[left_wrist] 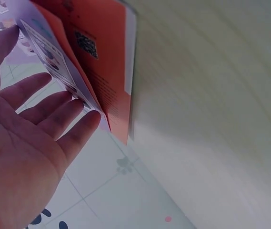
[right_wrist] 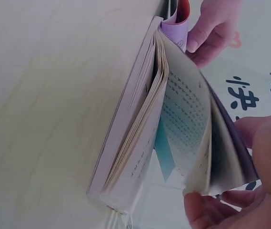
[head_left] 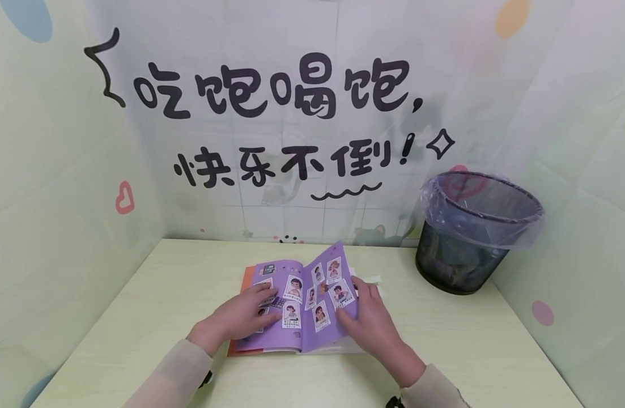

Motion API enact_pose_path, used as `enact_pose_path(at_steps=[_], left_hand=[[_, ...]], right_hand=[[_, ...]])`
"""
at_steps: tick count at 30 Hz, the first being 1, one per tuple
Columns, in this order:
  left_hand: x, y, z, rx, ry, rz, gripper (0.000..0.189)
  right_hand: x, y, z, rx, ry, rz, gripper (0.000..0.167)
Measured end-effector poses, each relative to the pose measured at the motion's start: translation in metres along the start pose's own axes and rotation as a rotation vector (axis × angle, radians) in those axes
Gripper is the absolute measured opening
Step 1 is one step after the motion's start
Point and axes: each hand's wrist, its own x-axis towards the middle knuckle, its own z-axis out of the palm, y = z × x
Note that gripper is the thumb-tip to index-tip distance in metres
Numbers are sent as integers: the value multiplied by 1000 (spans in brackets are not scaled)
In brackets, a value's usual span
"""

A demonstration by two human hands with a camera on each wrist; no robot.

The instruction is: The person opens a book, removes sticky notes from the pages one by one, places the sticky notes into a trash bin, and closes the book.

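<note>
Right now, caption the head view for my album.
Left hand on an open book, right hand holding a raised purple page, bag-lined bin at back right.

I see an open book on the surface, left of the bin, its purple spread printed with white-framed cartoon figures. Orange cover shows along the edge farthest from the bin. The leaves nearer the bin slant upward, pinched in the right grip; the left grip touches the opposite page. From the right wrist I make out a teal strip among text pages.
</note>
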Motion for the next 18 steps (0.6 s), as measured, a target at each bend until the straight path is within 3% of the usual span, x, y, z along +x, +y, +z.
enact_pose_path(at_steps=[5, 9, 13, 18], left_hand=[[-1, 0, 0, -11, 2, 0, 71], [-1, -1, -1, -13, 0, 5, 71], [-2, -3, -1, -22, 5, 17, 70], [-3, -8, -1, -32, 13, 18, 68]], right_hand=[[2, 1, 2, 336, -46, 76, 99], [4, 3, 2, 566, -128, 144, 89], [4, 7, 2, 626, -205, 134, 70], [4, 9, -1, 617, -286, 91, 67]])
